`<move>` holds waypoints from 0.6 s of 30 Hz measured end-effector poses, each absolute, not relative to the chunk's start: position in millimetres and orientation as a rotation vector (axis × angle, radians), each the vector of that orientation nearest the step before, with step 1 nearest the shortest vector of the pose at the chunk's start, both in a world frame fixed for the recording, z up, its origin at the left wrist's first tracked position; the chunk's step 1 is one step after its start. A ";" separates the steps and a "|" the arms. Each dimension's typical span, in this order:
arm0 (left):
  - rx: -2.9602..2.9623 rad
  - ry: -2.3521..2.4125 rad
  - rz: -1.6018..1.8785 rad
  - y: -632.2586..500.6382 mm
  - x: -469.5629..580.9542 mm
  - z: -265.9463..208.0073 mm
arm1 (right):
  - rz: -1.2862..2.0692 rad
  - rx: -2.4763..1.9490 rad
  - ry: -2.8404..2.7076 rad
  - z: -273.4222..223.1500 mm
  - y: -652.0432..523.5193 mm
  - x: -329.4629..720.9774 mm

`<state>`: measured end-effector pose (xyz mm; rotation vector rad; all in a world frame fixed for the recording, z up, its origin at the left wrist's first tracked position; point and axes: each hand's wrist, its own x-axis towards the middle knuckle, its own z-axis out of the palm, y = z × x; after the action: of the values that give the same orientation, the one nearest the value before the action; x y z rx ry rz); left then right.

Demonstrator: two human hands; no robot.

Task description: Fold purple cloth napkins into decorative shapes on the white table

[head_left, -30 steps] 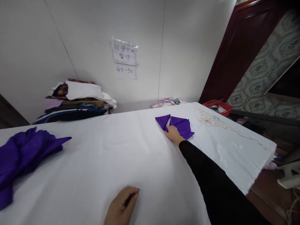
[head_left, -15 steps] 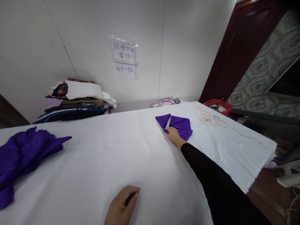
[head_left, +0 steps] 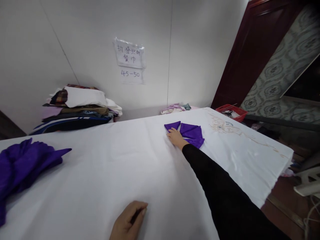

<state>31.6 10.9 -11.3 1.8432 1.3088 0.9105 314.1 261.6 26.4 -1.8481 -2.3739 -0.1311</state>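
Note:
Toward the far side of the white-covered table lie several folded purple napkins [head_left: 192,131], set as triangles side by side in a fan. My right hand [head_left: 176,138] reaches over the left one, its fingers slightly spread and resting at its lower edge; the thumb is partly hidden. My left hand [head_left: 128,220] hovers or rests near the front of the table, fingers curled together with the thumb close to their tips and nothing in them. A crumpled heap of purple cloth [head_left: 27,166] lies at the left.
Stacked folded clothes [head_left: 80,106] stand behind the table at the left. More cloth [head_left: 175,108] lies by the wall, and a red basket [head_left: 232,112] sits past the far right corner. Paper signs [head_left: 130,60] hang on the wall.
My right hand has moved slightly left and up, from pinching near the napkins' inner points to spread fingers on the left triangle. My left hand keeps its curled pose.

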 end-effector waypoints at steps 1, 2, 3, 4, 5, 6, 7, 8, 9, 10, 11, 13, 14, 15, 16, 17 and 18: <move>1.846 1.311 0.907 11.2 30.9 -11.7 | -0.123 -1.886 -2.369 26.9 265.8 311.4; 1.852 1.311 0.900 11.4 30.3 -12.0 | -0.118 -1.926 -2.349 26.9 269.4 309.7; 1.859 1.308 0.892 11.6 29.7 -12.5 | -0.115 -1.967 -2.320 26.2 272.3 309.1; 1.865 1.306 0.881 11.7 29.3 -13.0 | -0.112 -2.012 -2.289 25.3 274.7 309.4; 1.871 1.303 0.876 11.7 29.1 -13.5 | -0.110 -2.059 -2.258 24.1 276.4 310.5; 1.872 1.304 0.878 11.7 29.0 -14.1 | -0.109 -2.102 -2.228 22.8 277.5 312.3; 1.871 1.306 0.879 11.6 29.2 -14.5 | -0.110 -2.141 -2.203 21.7 278.2 314.4; 1.868 1.309 0.883 11.4 29.4 -14.8 | -0.111 -2.173 -2.181 20.9 278.3 316.6; 1.865 1.309 0.883 11.2 29.6 -14.8 | -0.112 -2.198 -2.166 20.4 278.1 318.5; 1.864 1.307 0.880 11.0 29.8 -14.7 | -0.112 -2.215 -2.158 20.3 277.6 320.0; 1.863 1.302 0.873 10.8 29.9 -14.5 | -0.109 -2.224 -2.156 20.5 277.0 320.9; 1.861 1.296 0.864 10.6 29.8 -13.8 | -0.098 -2.222 -2.171 21.9 275.3 320.6; 1.858 1.295 0.864 10.8 29.6 -13.4 | -0.093 -2.213 -2.184 22.8 274.4 319.4; 1.853 1.296 0.861 11.1 29.4 -13.1 | -0.089 -2.200 -2.198 23.7 273.6 317.6; 1.849 1.298 0.860 11.5 29.3 -12.8 | -0.086 -2.186 -2.212 24.6 273.0 315.5; 1.844 1.301 0.856 11.9 29.1 -12.4 | -0.085 -2.171 -2.226 25.3 272.5 313.1; 1.841 1.305 0.854 12.4 29.0 -12.0 | -0.086 -2.159 -2.237 25.9 272.2 310.6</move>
<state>29.0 12.4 -12.0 1.8408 1.3048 0.8537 310.6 272.2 25.9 -2.1590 -2.2369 -0.0863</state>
